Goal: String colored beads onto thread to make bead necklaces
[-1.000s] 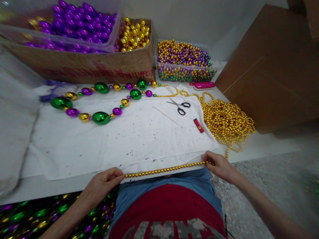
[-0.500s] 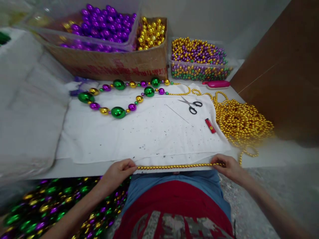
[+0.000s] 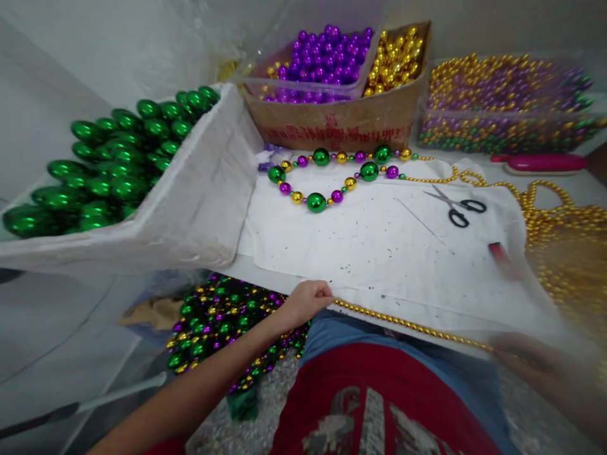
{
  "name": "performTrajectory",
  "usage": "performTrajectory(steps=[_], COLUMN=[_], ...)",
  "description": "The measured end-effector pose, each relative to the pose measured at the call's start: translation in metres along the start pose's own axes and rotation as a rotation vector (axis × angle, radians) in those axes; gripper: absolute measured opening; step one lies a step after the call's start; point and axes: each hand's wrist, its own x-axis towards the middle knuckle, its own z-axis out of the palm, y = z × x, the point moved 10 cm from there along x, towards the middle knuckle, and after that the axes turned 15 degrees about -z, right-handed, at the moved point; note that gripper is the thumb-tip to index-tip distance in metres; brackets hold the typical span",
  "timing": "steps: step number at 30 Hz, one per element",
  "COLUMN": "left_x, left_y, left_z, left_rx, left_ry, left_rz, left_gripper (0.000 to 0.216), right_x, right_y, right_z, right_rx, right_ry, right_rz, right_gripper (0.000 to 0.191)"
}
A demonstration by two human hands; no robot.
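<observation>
A string of small gold beads (image 3: 408, 322) is stretched along the table's front edge. Its left end is pinched in my left hand (image 3: 307, 299). My right hand (image 3: 526, 357), blurred, closes on the strand at the other end. Further back on the white cloth (image 3: 327, 246) lies a bead necklace with big green, purple and gold beads (image 3: 316, 202); thin gold strands run right from it. Black-handled scissors (image 3: 459, 205), a long needle (image 3: 420, 220) and a red lighter (image 3: 503, 260) rest on the cloth's right part.
A white foam box of green beads (image 3: 190, 208) stands left. Behind are a cardboard box (image 3: 327, 123) with purple and gold beads and a clear bin of small beads (image 3: 502, 120). A pink tool (image 3: 545, 163) and a gold bead pile (image 3: 573, 253) lie right. Finished-looking strands (image 3: 222, 322) hang below.
The view has swung left, bringing the green beads in the foam box into sight. Both hands still hold the gold strand, which now slants down to the right in the picture.
</observation>
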Motion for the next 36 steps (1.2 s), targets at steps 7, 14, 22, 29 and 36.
performTrajectory(steps=[7,14,22,29,36], left_x=[0.000,0.004,0.027,0.030,-0.001], left_y=[-0.001,0.001,-0.011,-0.013,0.022], left_z=[-0.001,0.001,0.008,0.011,-0.001], left_rx=[-0.008,-0.018,0.033,0.024,-0.135], left_ry=[0.002,-0.024,-0.097,-0.117,-0.239], left_rz=[-0.008,0.026,0.051,0.035,-0.035], left_gripper=[0.015,0.024,0.037,0.039,0.037], right_x=[0.000,0.005,0.012,0.013,0.015], right_y=[0.000,-0.004,-0.001,-0.002,-0.008], right_z=[0.002,0.010,0.003,0.006,-0.012], right_rx=[0.004,0.031,0.044,0.114,0.218], right_ry=[-0.017,-0.043,-0.029,-0.047,0.020], right_rz=[-0.023,-0.084,-0.055,-0.063,-0.055], right_gripper=[0.031,0.021,0.014,0.011,0.013])
